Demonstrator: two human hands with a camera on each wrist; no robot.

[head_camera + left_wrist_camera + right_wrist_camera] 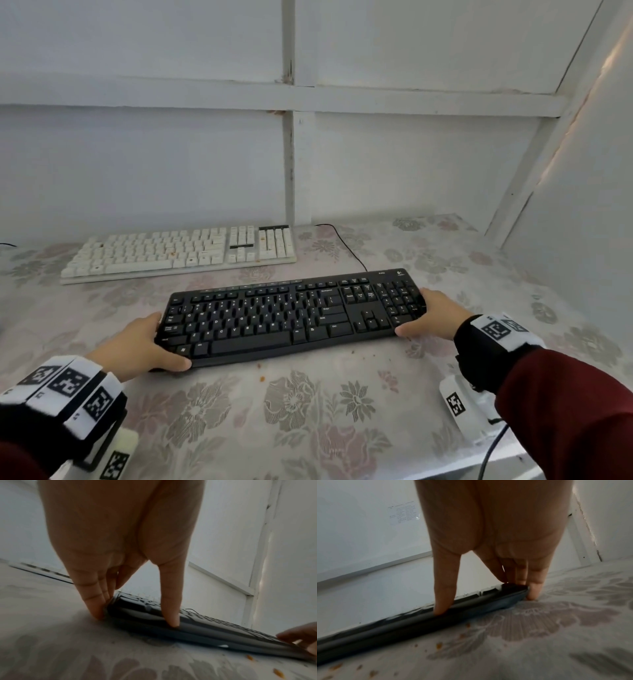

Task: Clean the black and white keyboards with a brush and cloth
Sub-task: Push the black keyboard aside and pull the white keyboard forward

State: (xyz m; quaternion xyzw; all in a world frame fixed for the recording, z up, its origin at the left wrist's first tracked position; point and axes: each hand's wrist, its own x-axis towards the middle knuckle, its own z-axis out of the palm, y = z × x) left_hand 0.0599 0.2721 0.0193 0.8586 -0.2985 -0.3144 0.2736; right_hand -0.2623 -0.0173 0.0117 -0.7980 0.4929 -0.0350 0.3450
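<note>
A flowered surface point(308, 411) fills the lower frame. The white keyboard point(181, 251) lies at middle left near the wall, apart from both hands. The black keyboard point(291, 315) sits at centre between the hands: the left hand point(137, 346) grasps its left end, the right hand point(435, 317) its right end. Orange crumbs point(439, 645) dot the surface just below it.

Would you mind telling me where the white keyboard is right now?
In the head view the white keyboard lies at the table's back left, against the wall, behind the black keyboard.
</note>
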